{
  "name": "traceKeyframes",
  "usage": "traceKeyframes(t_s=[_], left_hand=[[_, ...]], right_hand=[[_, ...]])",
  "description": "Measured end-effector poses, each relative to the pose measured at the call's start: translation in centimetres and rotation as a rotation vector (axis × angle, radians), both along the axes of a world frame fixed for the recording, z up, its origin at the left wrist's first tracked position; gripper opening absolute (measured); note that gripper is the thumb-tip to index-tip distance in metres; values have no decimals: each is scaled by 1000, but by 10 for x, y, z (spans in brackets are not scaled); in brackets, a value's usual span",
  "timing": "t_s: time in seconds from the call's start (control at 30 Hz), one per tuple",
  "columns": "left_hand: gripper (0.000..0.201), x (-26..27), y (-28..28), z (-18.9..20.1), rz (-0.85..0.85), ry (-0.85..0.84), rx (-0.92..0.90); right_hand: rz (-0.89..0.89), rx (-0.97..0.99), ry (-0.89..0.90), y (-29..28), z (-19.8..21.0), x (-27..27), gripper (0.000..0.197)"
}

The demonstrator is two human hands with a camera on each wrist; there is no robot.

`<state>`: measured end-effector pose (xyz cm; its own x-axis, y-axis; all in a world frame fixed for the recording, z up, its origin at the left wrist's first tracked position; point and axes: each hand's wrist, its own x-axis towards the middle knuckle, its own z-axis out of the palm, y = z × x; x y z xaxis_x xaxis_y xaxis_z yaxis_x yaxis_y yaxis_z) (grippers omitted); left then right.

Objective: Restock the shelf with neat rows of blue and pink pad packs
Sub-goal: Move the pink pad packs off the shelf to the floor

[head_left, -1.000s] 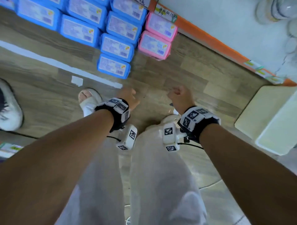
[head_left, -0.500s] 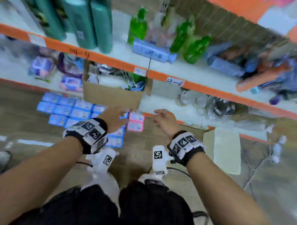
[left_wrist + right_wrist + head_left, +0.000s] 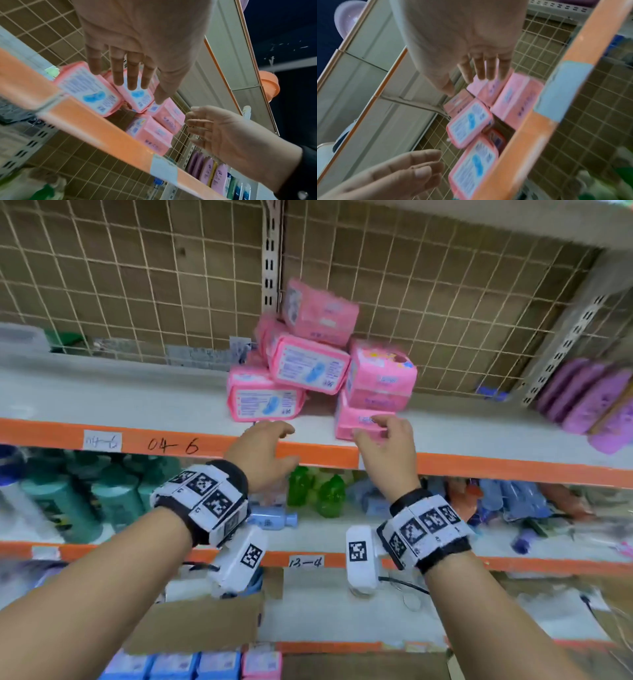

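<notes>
Several pink pad packs [image 3: 308, 368] lie in a loose, tilted heap on the white shelf [image 3: 102, 392] with an orange front edge. My left hand [image 3: 277, 433] is raised at that edge just below the front-left pack [image 3: 263, 402], fingers straight and empty, as the left wrist view shows [image 3: 126, 75]. My right hand [image 3: 373, 429] reaches the lowest right pack [image 3: 359, 419]; in the right wrist view its fingers [image 3: 479, 73] are extended and hold nothing. Blue pad packs [image 3: 171, 666] and one pink pack [image 3: 262, 664] lie on the floor below.
A wire mesh [image 3: 137, 285] backs the shelf. Purple packs [image 3: 589, 398] lean at its right end. The shelf below holds teal bottles [image 3: 68, 501] and green bottles [image 3: 318, 491]. An open cardboard box [image 3: 198, 625] sits on the lowest shelf.
The view has swung up from the floor packs to the upper shelf. Both hands rose, empty, from near the floor to the shelf's front edge by the pink heap.
</notes>
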<state>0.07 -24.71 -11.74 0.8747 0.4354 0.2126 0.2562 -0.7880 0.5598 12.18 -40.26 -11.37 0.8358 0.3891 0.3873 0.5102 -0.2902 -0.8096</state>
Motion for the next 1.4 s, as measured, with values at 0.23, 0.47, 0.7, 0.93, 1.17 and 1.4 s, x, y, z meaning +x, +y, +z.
traceKeyframes(t_s=[0.23, 0.47, 0.7, 0.93, 1.17, 1.4], left_hand=[[67, 88, -34, 29, 70, 37, -18], [73, 109, -38, 38, 99, 94, -30], [73, 109, -33, 43, 92, 32, -48], [100, 120, -40, 55, 36, -106, 118], [121, 130, -57, 73, -122, -32, 545], [66, 103, -32, 72, -110, -75, -198]], right_hand=[[-211, -24, -54, 12, 38, 79, 80], [-202, -179, 66, 50, 35, 104, 114], [-188, 122, 73, 21, 28, 133, 81], [130, 508, 419, -39, 37, 148, 32], [417, 298, 601, -61, 48, 137, 46], [474, 248, 709, -45, 46, 131, 38]])
